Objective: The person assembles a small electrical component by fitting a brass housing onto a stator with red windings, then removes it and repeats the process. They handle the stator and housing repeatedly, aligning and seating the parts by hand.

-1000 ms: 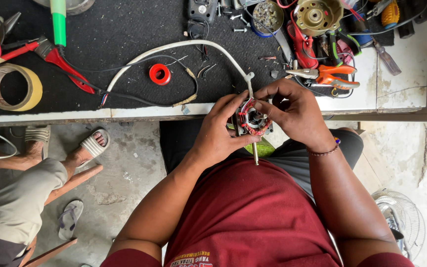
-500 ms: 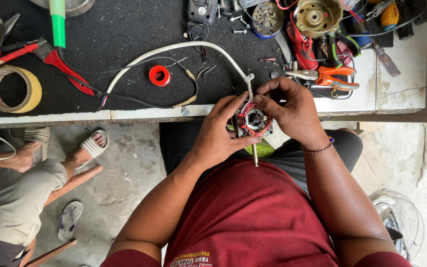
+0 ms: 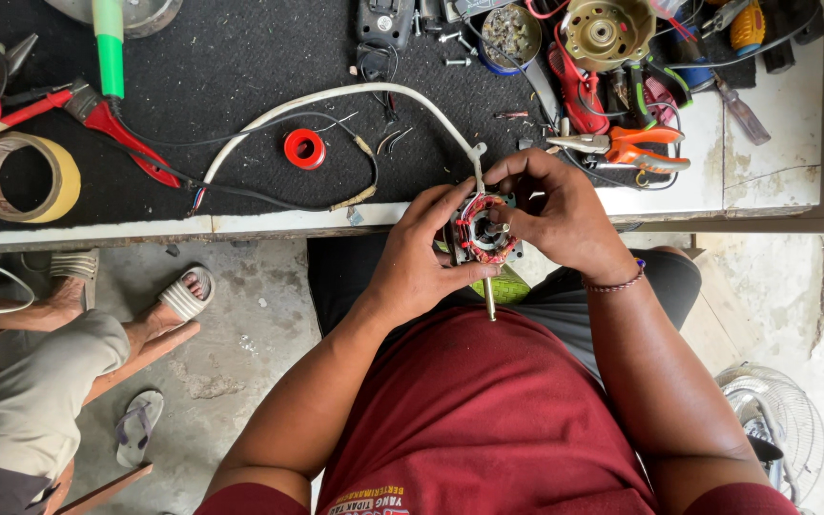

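Note:
A small electric motor stator (image 3: 482, 232) with red winding insulation sits between both hands, just in front of the bench edge. My left hand (image 3: 419, 257) grips its left side with fingers wrapped around the frame. My right hand (image 3: 555, 212) holds its right and top side, fingertips pinched at the top rim. A thin metal rod (image 3: 490, 298) sticks out below the stator toward my lap. A white cable (image 3: 336, 96) arcs across the black mat (image 3: 221, 76) and ends at the stator.
On the bench lie a red tape roll (image 3: 304, 149), a tan tape roll (image 3: 21, 178), red-handled pliers (image 3: 112, 124), orange pliers (image 3: 627, 145) and a brass-coloured motor part (image 3: 608, 32). Another person's sandalled feet (image 3: 159, 310) rest at left. A fan grille (image 3: 776, 429) lies at right.
My right hand's fingers have shifted slightly on top of the stator; the stator stays in the same place between both hands.

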